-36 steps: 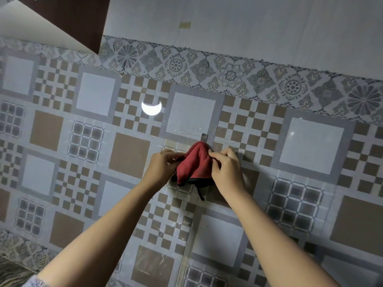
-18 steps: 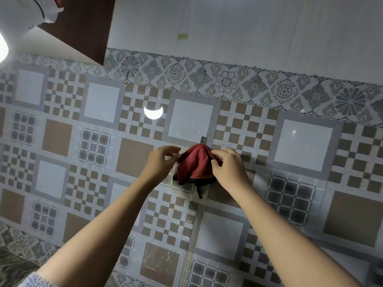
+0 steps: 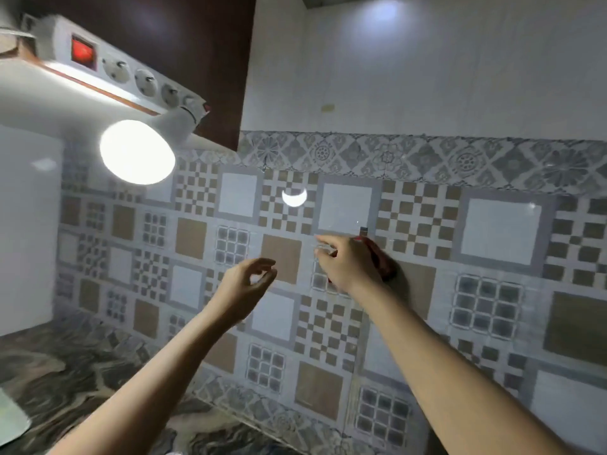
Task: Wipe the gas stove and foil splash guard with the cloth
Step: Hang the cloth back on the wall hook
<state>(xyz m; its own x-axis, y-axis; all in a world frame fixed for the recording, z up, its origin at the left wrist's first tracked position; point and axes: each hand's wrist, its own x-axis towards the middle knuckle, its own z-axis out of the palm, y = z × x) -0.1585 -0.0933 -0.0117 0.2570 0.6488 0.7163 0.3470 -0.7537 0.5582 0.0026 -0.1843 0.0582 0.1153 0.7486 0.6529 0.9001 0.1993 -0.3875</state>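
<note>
The red cloth (image 3: 382, 261) hangs against the patterned glossy wall covering (image 3: 499, 231), just below a small hook (image 3: 363, 230). My right hand (image 3: 348, 264) is in front of the cloth and hides most of it; only its right edge and a few red slivers show. The frame does not show whether that hand grips it. My left hand (image 3: 244, 279) hovers to the left, apart from the cloth, fingers loosely curled and holding nothing. No gas stove is in view.
A lit bulb (image 3: 136, 152) glares at the upper left under a shelf carrying a white power strip (image 3: 115, 68). A dark cabinet (image 3: 184, 44) hangs above. The marbled countertop (image 3: 65, 372) lies at the lower left.
My left hand has let go of the cloth and drawn back to the left. My right hand now covers the cloth. The view has swung up and left, bringing the bulb and power strip in.
</note>
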